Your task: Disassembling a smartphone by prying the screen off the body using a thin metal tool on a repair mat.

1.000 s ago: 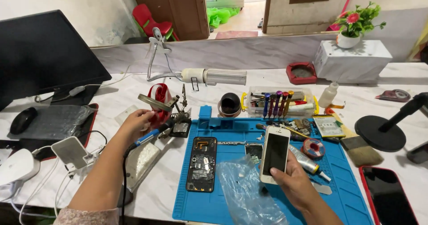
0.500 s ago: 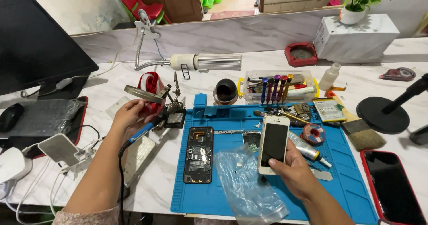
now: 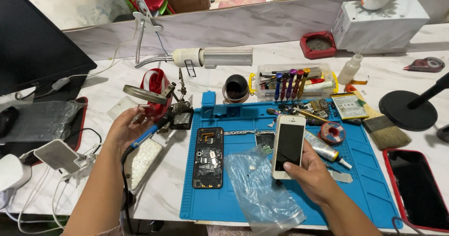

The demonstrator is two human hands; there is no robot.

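My right hand (image 3: pixel 311 175) holds a white smartphone (image 3: pixel 289 145) upright over the blue work mat (image 3: pixel 355 180), its dark screen towards me. My left hand (image 3: pixel 124 130) grips the blue handle of a soldering iron (image 3: pixel 148 134), whose tip rests in the coil stand (image 3: pixel 180 112) left of the mat. An opened black phone (image 3: pixel 208 157) with exposed parts lies on the mat between my hands. A clear plastic bag (image 3: pixel 259 189) lies crumpled at the mat's front edge, below the white phone.
A rack of coloured screwdrivers (image 3: pixel 290 82), a brush (image 3: pixel 381 126), a solder spool (image 3: pixel 331 133) and a glue tube (image 3: pixel 322 147) crowd the mat's far right. A red-cased phone (image 3: pixel 411 189) lies at right. A lamp (image 3: pixel 213 57), monitor (image 3: pixel 32 49) and chargers (image 3: pixel 56 154) stand left.
The view has tilted down and closer. My left hand has drawn back from the stand with the soldering iron handle in it. The white phone stays upright in my right hand.
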